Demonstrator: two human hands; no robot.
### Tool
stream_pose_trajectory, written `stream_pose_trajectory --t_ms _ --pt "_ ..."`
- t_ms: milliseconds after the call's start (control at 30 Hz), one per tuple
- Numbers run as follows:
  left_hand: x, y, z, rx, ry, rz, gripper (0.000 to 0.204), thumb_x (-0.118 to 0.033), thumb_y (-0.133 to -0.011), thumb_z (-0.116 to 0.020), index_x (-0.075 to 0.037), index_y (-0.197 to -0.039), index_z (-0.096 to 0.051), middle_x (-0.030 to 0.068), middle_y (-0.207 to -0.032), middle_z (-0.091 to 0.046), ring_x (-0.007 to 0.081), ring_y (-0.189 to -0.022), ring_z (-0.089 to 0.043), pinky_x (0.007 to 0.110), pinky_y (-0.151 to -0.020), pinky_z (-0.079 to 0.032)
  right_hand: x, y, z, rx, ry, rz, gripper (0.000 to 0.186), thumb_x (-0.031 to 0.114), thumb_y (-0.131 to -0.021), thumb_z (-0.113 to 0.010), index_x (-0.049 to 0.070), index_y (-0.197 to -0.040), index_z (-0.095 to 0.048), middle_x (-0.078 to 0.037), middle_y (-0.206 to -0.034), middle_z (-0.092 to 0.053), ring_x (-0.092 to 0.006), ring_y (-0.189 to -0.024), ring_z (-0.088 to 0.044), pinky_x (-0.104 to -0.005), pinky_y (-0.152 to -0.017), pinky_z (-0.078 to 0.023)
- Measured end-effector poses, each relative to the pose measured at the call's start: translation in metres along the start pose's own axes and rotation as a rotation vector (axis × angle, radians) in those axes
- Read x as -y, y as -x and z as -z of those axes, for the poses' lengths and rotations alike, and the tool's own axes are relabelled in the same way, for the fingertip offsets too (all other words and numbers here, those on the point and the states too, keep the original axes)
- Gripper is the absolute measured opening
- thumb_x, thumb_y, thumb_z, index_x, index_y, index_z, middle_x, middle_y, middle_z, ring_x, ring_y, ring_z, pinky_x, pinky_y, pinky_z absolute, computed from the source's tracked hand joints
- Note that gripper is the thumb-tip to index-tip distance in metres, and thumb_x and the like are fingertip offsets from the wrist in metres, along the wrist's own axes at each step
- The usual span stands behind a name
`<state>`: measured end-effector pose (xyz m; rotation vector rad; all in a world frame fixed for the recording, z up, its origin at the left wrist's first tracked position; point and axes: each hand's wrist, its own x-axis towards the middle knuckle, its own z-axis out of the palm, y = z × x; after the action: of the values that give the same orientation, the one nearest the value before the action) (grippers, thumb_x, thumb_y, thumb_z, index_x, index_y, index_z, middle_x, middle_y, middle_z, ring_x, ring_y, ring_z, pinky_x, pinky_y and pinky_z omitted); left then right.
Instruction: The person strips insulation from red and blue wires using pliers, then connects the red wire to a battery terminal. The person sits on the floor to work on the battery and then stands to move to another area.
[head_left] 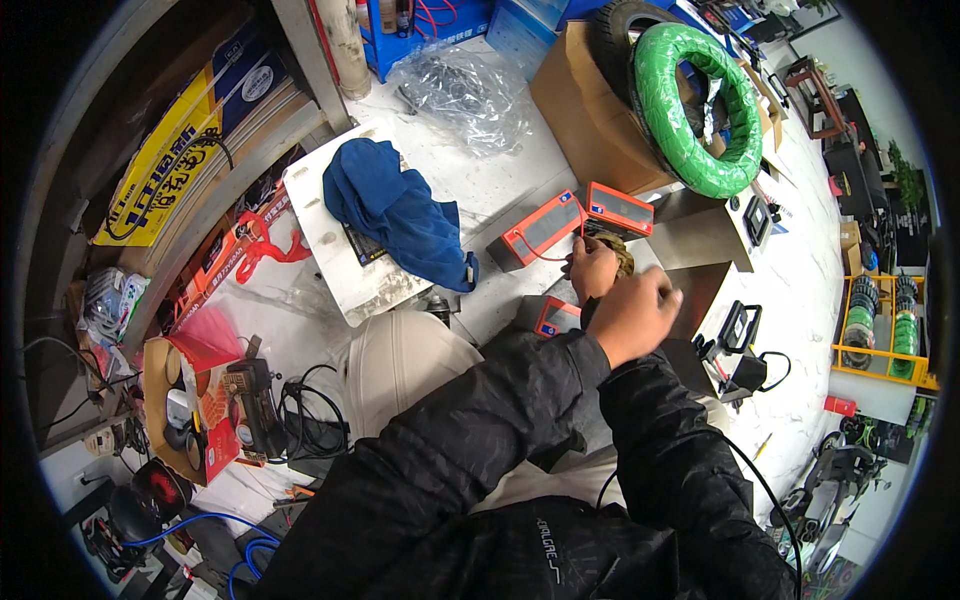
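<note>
My arms cross. My left hand [632, 312] is in front, fingers curled; whatever it may hold is hidden. My right hand [592, 268] is behind it, fingers closed beside a thin red wire [540, 256] and a brownish bundle [620, 254]; its grip is unclear. The wire runs by a red-and-grey battery block [537, 228]. A second block [619, 208] lies just right of that one, and a third [553, 317] is below my right hand. An open metal housing [700, 235] with black handles is to the right.
A blue cloth [385, 205] lies on a stained white board [330, 290]. A cardboard box [580, 100] stands behind, with a green-wrapped tyre [733, 150] on it. Crumpled plastic [465, 95] lies at the back, a red box of parts [175, 400] and cables at lower left, metal shelving [300, 60] at left.
</note>
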<state>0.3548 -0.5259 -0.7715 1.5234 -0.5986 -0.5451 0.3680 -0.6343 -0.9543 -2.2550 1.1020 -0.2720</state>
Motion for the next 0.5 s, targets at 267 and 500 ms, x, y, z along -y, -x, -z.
stream_pose_trajectory --t_ms 267,500 --pt "-0.020 0.006 -0.002 0.060 0.047 -0.001 0.028 -0.024 -0.095 -0.068 0.003 -0.091 -0.067 0.0233 -0.084 -0.071 0.0419 -0.082 -0.070 0.047 -0.075 -0.054 0.051 0.016 0.009 -0.049 -0.034 -0.033 0.036 0.027 -0.096 -0.066 -0.005 -0.112 -0.075 -0.020 -0.081 -0.075 -0.0259 -0.072 -0.074 -0.0365 -0.071 -0.057" --pt "-0.027 0.003 -0.006 0.095 0.123 0.030 0.029 -0.024 -0.095 -0.067 0.005 -0.092 -0.067 0.0246 -0.083 -0.071 0.0424 -0.083 -0.071 0.047 -0.076 -0.055 0.056 0.021 0.011 -0.009 -0.166 -0.090 0.036 0.026 -0.096 -0.065 -0.005 -0.112 -0.074 -0.019 -0.081 -0.075 -0.0237 -0.071 -0.074 -0.0360 -0.068 -0.056"
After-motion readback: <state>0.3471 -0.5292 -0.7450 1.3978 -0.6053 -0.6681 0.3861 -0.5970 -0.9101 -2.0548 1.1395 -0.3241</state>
